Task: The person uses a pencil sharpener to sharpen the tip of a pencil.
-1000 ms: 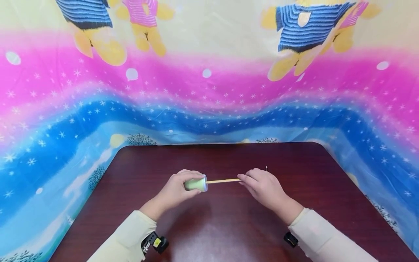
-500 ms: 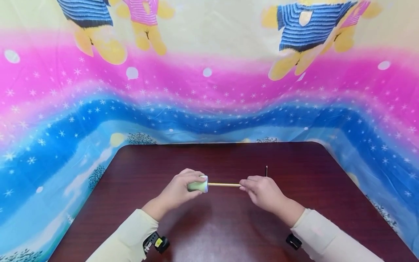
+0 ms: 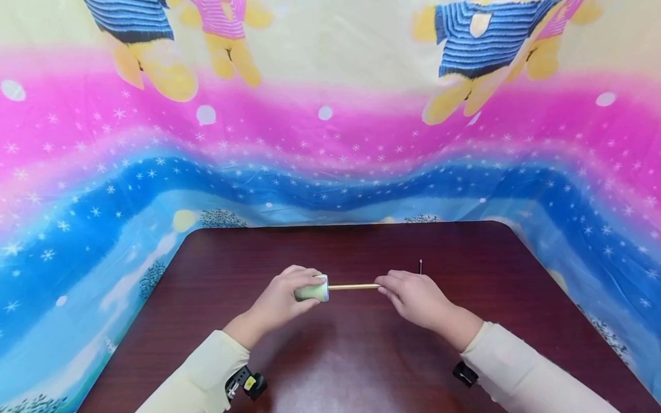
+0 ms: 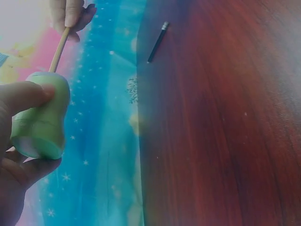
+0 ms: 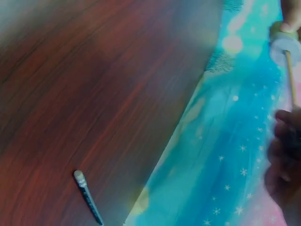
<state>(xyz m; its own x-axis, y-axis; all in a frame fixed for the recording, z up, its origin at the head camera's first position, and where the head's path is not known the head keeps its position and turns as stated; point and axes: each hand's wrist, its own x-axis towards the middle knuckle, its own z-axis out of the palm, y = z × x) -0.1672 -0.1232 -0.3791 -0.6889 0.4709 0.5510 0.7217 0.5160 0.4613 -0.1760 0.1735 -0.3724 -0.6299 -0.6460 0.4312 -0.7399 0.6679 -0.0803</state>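
Note:
My left hand grips a green, waisted pencil sharpener lying on its side above the table, thumb and fingers on opposite sides. Out of its whitish end face runs a yellow pencil, whose inner tip is hidden in the sharpener. At the other end my right hand pinches this pencil between thumb and fingertips, roughly level with the left. On the table beyond the right hand lies a short dark pencil with a metal band and an eraser end.
A dark red-brown wooden table spreads under both hands. Behind it and at its sides hangs a patterned cloth in pink, blue and cream. Each wrist carries a small black camera mount.
My right hand dipped slightly, then rose again, and the yellow pencil's tilt changed with it. The left hand and the sharpener shifted only slightly to the right.

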